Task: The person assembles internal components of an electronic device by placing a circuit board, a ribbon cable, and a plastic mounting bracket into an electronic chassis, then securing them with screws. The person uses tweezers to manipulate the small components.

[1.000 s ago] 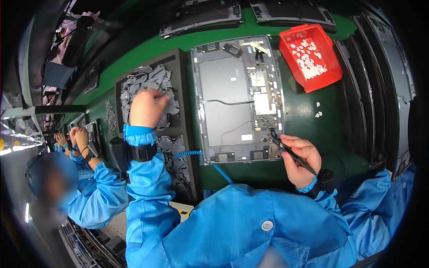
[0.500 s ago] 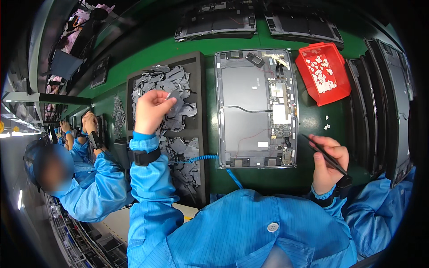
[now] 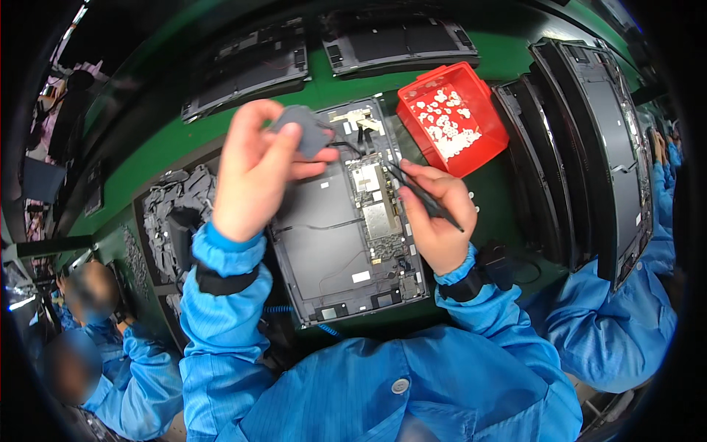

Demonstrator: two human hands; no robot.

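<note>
A thin dark grey sheet piece is pinched between the thumb and fingers of my left hand, held above the upper left part of an opened flat device. My right hand grips black tweezers, whose tips are close to the upper end of the circuit board along the device's right side. Part of the device's upper left corner is hidden behind my left hand. To the left, a dark foam tray holds a heap of similar grey pieces.
A red bin with many small white pieces stands beyond my right hand. More device shells stand in a row at right; others lie at the back. A blue coiled cord runs by the device. Co-workers in blue sit on both sides.
My left hand has come right from the foam tray to over the device with the grey piece. The tweezers in my right hand have moved up to the circuit board. The whole view has turned.
</note>
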